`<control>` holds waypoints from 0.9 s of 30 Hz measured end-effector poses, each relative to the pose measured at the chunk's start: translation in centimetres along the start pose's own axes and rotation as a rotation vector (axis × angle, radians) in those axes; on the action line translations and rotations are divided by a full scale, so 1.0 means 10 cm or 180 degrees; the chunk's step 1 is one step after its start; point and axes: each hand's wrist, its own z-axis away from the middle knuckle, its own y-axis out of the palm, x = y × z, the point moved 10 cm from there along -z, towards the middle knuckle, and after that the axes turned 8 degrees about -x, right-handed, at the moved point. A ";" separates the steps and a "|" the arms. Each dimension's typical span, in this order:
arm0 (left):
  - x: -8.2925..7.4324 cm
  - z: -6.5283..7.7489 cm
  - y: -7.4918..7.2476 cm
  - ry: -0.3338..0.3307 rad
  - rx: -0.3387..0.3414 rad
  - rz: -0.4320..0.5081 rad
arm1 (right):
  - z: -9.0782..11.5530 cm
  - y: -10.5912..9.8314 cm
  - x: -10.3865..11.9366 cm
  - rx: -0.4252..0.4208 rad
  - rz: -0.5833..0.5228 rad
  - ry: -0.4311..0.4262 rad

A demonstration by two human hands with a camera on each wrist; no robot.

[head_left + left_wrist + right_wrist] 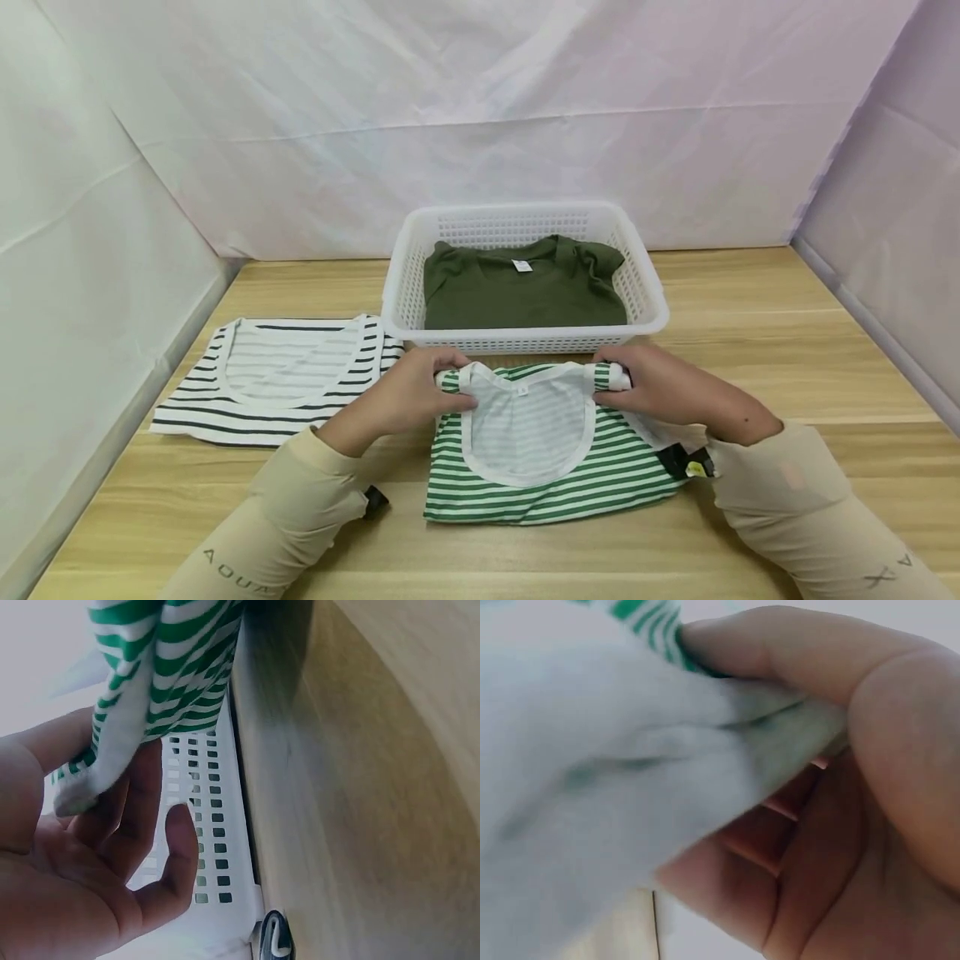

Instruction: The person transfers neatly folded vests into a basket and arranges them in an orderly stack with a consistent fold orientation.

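A green-and-white striped shirt [517,504] with a wide white neckline is held up by its shoulders in front of the basket, its lower part hanging toward the table. My left hand [408,393] pinches the left shoulder; the left wrist view shows the striped cloth [191,667] between thumb and fingers. My right hand [660,385] pinches the other shoulder, and in the right wrist view its thumb [780,641] presses on the fabric, with pale inner cloth [630,802] beneath. Behind the shirt, a white plastic basket [525,340] holds a folded dark green shirt [525,296].
A folded white shirt with black stripes [262,421] lies on the wooden table [757,333] at the left, close to the basket's side. White cloth walls [487,125] enclose the table at the back and on both sides.
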 end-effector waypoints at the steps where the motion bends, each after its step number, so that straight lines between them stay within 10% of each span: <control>1: 0.00 0.00 0.00 -0.0013 0.0015 0.0051 | 0.00 0.00 0.01 -0.0017 -0.0061 -0.0017; 7: -0.04 0.01 0.09 0.0089 0.0317 0.0218 | 0.02 0.07 -0.01 0.0200 -0.0246 0.0019; 17: -0.06 0.19 0.32 0.0499 0.1144 -0.0526 | 0.13 0.30 -0.11 0.0879 -0.0608 0.0384; 27: -0.01 0.14 0.24 0.0217 0.0754 -0.0652 | 0.18 0.37 -0.12 0.0997 -0.0594 0.0353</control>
